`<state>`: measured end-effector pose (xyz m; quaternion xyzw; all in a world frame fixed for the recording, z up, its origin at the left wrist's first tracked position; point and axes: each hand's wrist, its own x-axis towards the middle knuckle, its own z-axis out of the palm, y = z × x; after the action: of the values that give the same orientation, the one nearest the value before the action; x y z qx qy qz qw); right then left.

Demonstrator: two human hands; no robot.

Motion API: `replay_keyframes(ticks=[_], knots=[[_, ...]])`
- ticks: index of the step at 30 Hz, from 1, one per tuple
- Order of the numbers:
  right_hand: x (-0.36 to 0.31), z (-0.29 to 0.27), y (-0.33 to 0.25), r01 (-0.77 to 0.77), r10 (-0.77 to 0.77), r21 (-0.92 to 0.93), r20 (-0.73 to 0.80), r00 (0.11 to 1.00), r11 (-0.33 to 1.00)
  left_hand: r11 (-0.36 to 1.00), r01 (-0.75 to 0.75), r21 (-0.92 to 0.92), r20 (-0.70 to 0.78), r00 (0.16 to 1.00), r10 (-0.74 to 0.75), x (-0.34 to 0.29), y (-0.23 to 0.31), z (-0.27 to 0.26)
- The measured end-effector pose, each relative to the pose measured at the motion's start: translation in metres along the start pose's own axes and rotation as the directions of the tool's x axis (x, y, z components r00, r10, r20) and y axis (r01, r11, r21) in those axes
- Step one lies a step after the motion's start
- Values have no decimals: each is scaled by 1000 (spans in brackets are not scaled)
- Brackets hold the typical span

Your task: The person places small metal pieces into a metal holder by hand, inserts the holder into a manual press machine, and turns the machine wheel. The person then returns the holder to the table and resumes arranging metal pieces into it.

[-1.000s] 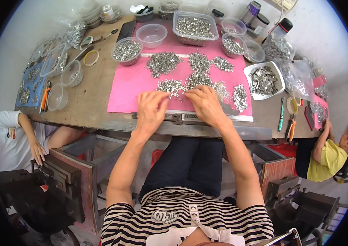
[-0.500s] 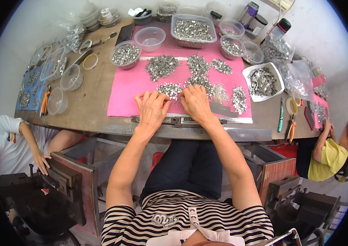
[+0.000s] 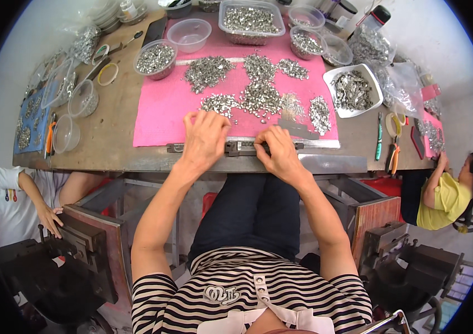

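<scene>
From afar, I judge the step as handling small metal pieces [image 3: 218, 104] near the metal bar [image 3: 241, 147], centre of frame; next seems to need a careful pinch. Left hand [image 3: 205, 139] and right hand [image 3: 279, 153] have curled fingers; pinching anything, I cannot tell. The grey plate [image 3: 299, 129], right of centre, could obstruct.

Metal bar [image 3: 240, 148] partly hidden by left hand [image 3: 205, 139] and right hand [image 3: 279, 152], silvery pieces [image 3: 260, 99] too small to tell apart
</scene>
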<state>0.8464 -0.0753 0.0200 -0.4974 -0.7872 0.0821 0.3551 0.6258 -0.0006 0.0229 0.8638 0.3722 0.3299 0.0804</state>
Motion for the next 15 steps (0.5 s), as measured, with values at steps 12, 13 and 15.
replay_keyframes(ticks=[12,13,15], knots=[[-6,-3,-4,16,-17,-28,-42,999,999,967,-119,-223,-36,993,114,-12,32,24],[-5,-4,-2,23,-24,-29,-47,999,999,968,-123,-218,-41,992,117,-11,32,24],[-3,-4,2,-31,32,10,-43,999,999,967,-134,-216,-46,991,127,-12,34,23]])
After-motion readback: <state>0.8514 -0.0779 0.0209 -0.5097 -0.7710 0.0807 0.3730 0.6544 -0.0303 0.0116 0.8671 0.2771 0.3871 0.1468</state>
